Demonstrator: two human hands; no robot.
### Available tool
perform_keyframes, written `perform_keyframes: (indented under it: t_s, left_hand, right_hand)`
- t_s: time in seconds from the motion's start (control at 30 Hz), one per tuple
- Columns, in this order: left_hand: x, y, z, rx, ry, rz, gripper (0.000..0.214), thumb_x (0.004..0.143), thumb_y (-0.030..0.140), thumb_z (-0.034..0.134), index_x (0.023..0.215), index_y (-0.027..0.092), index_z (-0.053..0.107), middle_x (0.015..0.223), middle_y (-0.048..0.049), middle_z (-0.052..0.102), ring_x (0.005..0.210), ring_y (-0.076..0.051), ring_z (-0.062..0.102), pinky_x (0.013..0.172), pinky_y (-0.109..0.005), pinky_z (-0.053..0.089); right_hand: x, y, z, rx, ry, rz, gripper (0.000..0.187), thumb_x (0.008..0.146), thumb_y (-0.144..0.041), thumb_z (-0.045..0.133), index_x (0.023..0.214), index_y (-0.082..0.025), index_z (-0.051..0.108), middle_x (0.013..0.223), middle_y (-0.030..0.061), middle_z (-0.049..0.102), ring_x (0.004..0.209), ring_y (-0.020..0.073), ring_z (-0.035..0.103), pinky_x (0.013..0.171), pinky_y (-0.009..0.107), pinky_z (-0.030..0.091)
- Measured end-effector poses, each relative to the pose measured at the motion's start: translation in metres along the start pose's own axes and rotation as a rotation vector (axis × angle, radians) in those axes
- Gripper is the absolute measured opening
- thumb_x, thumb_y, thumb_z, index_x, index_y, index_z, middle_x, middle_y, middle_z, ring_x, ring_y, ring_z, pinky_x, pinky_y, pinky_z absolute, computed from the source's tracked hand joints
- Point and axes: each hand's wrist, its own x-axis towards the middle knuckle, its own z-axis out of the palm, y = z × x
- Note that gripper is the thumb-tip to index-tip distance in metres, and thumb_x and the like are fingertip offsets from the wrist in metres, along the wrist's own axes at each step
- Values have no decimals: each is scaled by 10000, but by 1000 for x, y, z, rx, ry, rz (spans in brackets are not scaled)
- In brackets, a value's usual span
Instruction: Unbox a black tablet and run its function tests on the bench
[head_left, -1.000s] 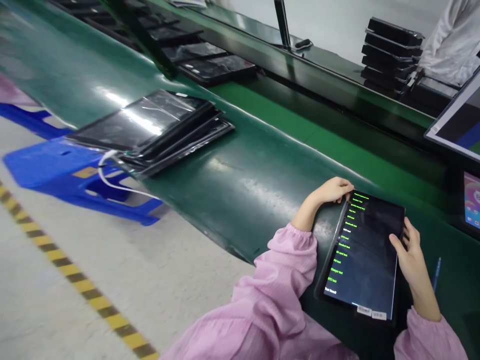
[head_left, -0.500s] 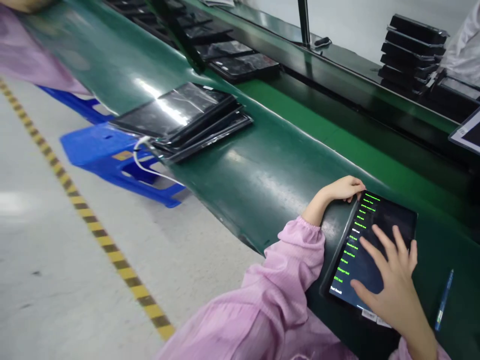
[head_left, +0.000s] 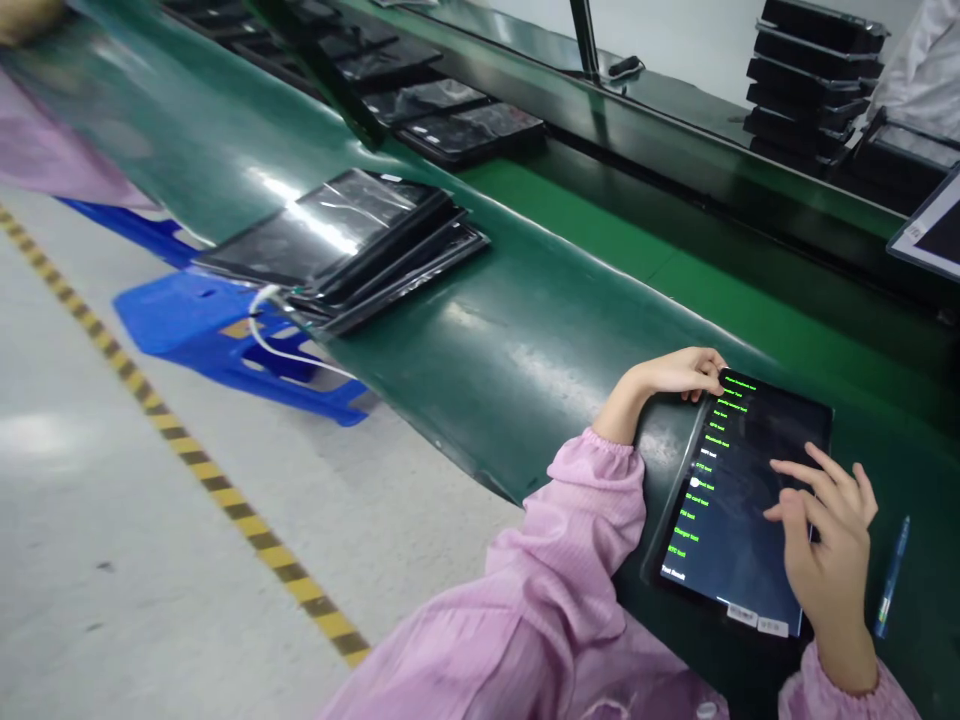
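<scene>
A black tablet lies on the green bench in front of me, its dark screen showing a column of green text. My left hand grips the tablet's far left corner, pink sleeve resting on the bench edge. My right hand hovers over the right half of the screen with fingers spread, fingertips at or just above the glass; it holds nothing.
A stack of plastic-wrapped tablets with a white cable lies further left on the bench. More tablets lie beyond. Black trays are piled at the far right. A blue pen lies right of my tablet. A blue stool stands on the floor.
My right hand went from the tablet's right edge onto the screen, then drew back toward the right side with fingers spread. My left hand kept its hold on the corner.
</scene>
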Motion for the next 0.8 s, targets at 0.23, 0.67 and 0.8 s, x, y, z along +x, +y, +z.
perform_keyframes:
  t_s: [0.23, 0.67, 0.8]
  left_hand:
    - [-5, 3, 2, -13, -42, 18, 448, 679, 201, 832, 1021, 179, 544, 773, 60, 641, 510, -74, 546, 474, -195, 430]
    - [-3, 4, 9, 21, -6, 8, 460, 744, 303, 866, 1036, 183, 532, 796, 34, 665, 501, -79, 540, 449, -216, 408]
    - [-3, 6, 8, 22, -14, -3, 353, 841, 337, 805, 1011, 188, 534, 723, 48, 649, 459, -76, 530, 438, -208, 393]
  right_hand:
    - [-3, 2, 3, 119, 70, 27, 302, 1086, -261, 524, 865, -285, 728, 1058, -18, 779, 1234, 256, 653, 1233, 565, 278]
    - [1, 3, -4, 134, 91, 52, 292, 1084, -279, 537, 860, -275, 724, 1030, 0, 776, 1201, 270, 669, 1212, 604, 321]
    - [3, 4, -9, 112, 99, 34, 228, 1063, -316, 592, 872, -273, 708, 1032, 4, 769, 1211, 291, 662, 1209, 633, 314]
